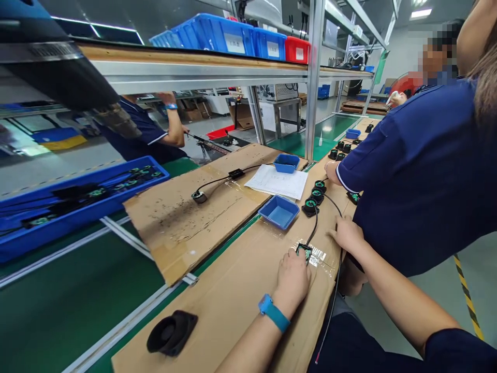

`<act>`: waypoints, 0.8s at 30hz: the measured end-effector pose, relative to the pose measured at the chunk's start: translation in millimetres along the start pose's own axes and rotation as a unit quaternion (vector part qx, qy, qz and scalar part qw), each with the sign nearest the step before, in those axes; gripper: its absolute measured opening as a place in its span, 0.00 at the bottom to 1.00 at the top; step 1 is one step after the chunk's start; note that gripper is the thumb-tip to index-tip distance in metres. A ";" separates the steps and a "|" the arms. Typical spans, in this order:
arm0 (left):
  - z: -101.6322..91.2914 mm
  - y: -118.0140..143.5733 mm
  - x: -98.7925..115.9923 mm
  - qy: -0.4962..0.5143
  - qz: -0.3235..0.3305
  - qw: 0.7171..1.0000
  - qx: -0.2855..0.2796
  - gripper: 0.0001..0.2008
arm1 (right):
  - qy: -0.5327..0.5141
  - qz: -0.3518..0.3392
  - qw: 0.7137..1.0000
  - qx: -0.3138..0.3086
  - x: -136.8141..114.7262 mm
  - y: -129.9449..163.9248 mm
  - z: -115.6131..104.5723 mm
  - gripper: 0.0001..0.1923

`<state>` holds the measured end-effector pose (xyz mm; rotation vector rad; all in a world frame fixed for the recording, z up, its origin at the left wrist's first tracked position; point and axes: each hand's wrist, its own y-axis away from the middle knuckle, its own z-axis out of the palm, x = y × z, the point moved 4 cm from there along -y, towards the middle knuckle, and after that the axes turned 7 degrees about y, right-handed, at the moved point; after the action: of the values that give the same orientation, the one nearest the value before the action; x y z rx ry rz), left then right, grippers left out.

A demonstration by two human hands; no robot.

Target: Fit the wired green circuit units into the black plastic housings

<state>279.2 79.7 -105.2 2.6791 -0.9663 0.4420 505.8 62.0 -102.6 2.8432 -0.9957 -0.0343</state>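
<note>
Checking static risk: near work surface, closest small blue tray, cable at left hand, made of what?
Work surface: matte, apparently cardboard, by brown colour and tape.
Blue tray: probably moulded plastic, smooth with a slight sheen.
Cable: black, satin, bending smoothly; likely rubber or plastic sheath, can't tell which.

Bright ceiling light (421,14) up at 2 o'clock, with a pale wall (404,40) just below. Grey-ish floor (435,295) around 4 o'clock, black-and-yellow striped tape (468,295) on it. Metal-framed shelf (209,76) stretches 10 to 2, a metal table (281,105) sits beyond it near 1, and green benchtop (116,269) basically owns 8.
</note>
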 end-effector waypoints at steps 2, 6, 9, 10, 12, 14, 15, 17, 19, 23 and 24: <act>1.5 2.1 -0.9 0.009 -0.011 1.000 -0.001 0.15 | 0.003 0.001 1.000 -0.011 2.2 1.0 4.3 0.30; 4.9 5.1 -2.4 0.025 -0.028 0.999 -0.001 0.15 | -0.019 -0.015 1.000 -0.014 7.0 -5.2 9.8 0.28; 5.9 5.5 -2.3 0.035 -0.029 0.999 0.000 0.17 | -0.064 -0.031 0.997 -0.003 13.9 -16.1 7.9 0.34; 5.9 5.4 -1.8 0.037 -0.029 0.999 0.000 0.18 | -0.082 -0.033 0.996 0.002 17.2 -20.0 6.6 0.36; 6.3 4.6 0.2 0.042 -0.030 0.999 -0.001 0.19 | -0.123 -0.038 0.992 0.012 23.5 -27.1 5.2 0.35; 7.5 3.2 3.8 0.048 -0.030 0.998 -0.004 0.19 | -0.164 -0.052 0.985 0.015 27.4 -32.5 7.9 0.32; 8.5 2.2 6.1 0.051 -0.029 0.998 -0.005 0.20 | -0.181 -0.061 0.981 0.015 28.0 -34.2 11.0 0.32; 11.0 -0.1 10.7 0.059 -0.023 0.998 -0.010 0.20 | -0.207 -0.081 0.975 0.012 26.7 -35.9 19.5 0.32; 13.5 -3.4 13.8 0.066 -0.021 0.998 -0.011 0.20 | -0.219 -0.096 0.971 0.016 23.9 -36.4 28.1 0.31; 16.7 -14.0 17.5 0.087 -0.025 0.996 -0.001 0.22 | -0.205 -0.108 0.972 0.042 20.5 -39.3 32.0 0.31; 17.0 -16.6 19.4 0.095 -0.026 0.995 0.003 0.23 | -0.196 -0.107 0.973 0.050 20.3 -40.0 29.5 0.31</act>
<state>307.5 75.2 -116.0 2.6027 -0.8400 0.6743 544.5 77.0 -136.6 3.0931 -0.7574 -0.6041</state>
